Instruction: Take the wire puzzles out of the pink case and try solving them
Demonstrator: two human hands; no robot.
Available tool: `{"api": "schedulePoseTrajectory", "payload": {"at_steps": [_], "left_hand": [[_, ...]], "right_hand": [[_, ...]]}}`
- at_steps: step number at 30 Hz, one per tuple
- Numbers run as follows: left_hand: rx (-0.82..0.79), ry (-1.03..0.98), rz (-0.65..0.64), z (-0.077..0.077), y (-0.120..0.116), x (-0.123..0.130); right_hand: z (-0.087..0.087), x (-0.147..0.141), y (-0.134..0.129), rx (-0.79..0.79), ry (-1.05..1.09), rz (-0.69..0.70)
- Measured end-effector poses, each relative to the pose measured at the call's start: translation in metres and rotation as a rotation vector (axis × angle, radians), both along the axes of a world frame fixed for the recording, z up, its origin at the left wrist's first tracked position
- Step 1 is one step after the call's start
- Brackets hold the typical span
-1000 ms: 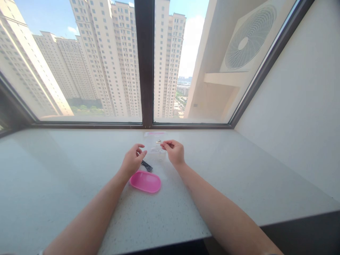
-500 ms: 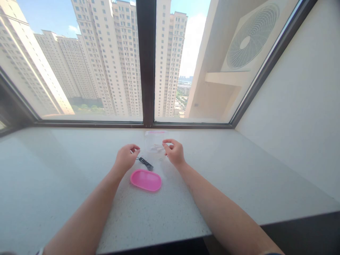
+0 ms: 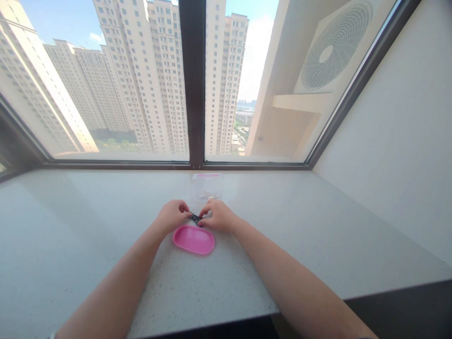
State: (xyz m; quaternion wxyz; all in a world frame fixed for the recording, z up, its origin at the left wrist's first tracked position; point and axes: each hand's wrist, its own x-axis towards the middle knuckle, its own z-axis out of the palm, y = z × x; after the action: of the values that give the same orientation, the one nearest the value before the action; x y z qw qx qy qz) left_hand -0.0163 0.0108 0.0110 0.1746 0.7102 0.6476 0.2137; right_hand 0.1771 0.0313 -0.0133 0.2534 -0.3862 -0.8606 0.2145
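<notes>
A small black nail clipper [image 3: 195,218] lies on the pale countertop, just behind a pink oval tray [image 3: 194,240]. My left hand [image 3: 173,215] pinches its left end, the end that bears a small ring. At the clipper's right end, the thumb and forefinger of my right hand [image 3: 219,216] close around it, hiding part of it. Behind both hands stands a clear plastic bag or box [image 3: 207,184] with a pink strip along its top and some small pale pieces inside, too faint to name.
The speckled countertop [image 3: 205,287] runs up to a dark window frame [image 3: 197,94]. A white wall [image 3: 395,155] rises on the right. The counter's front edge [image 3: 212,326] lies near me, with a dark area below it.
Both hands have come down and inward from beside the clear container to the nail clipper and taken hold of its two ends. The pink tray has stayed put.
</notes>
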Motion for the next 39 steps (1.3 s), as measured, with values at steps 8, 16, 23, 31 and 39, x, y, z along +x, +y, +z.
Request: {"api": "schedulePoseTrajectory", "payload": {"at_steps": [8,16,23,31,39], "left_hand": [[-0.006,-0.267,-0.047,-0.004,0.001,0.002],[-0.047,-0.524,-0.120,0.004,-0.004,0.008],[-0.021,-0.633,-0.073,0.014,-0.009,0.013],[0.025,-0.867,-0.032,0.013,-0.008,0.012],[0.090,-0.841,-0.125,0.016,-0.011,0.010]], "right_hand": [[-0.003,-0.002,0.002,-0.034,0.049,-0.052],[-0.003,-0.003,0.003,-0.097,0.199,-0.066],[-0.002,-0.008,-0.001,-0.279,0.465,-0.079],[0.000,-0.007,0.001,-0.793,0.763,0.079],[0.001,-0.001,0.005,-0.862,0.902,0.078]]}}
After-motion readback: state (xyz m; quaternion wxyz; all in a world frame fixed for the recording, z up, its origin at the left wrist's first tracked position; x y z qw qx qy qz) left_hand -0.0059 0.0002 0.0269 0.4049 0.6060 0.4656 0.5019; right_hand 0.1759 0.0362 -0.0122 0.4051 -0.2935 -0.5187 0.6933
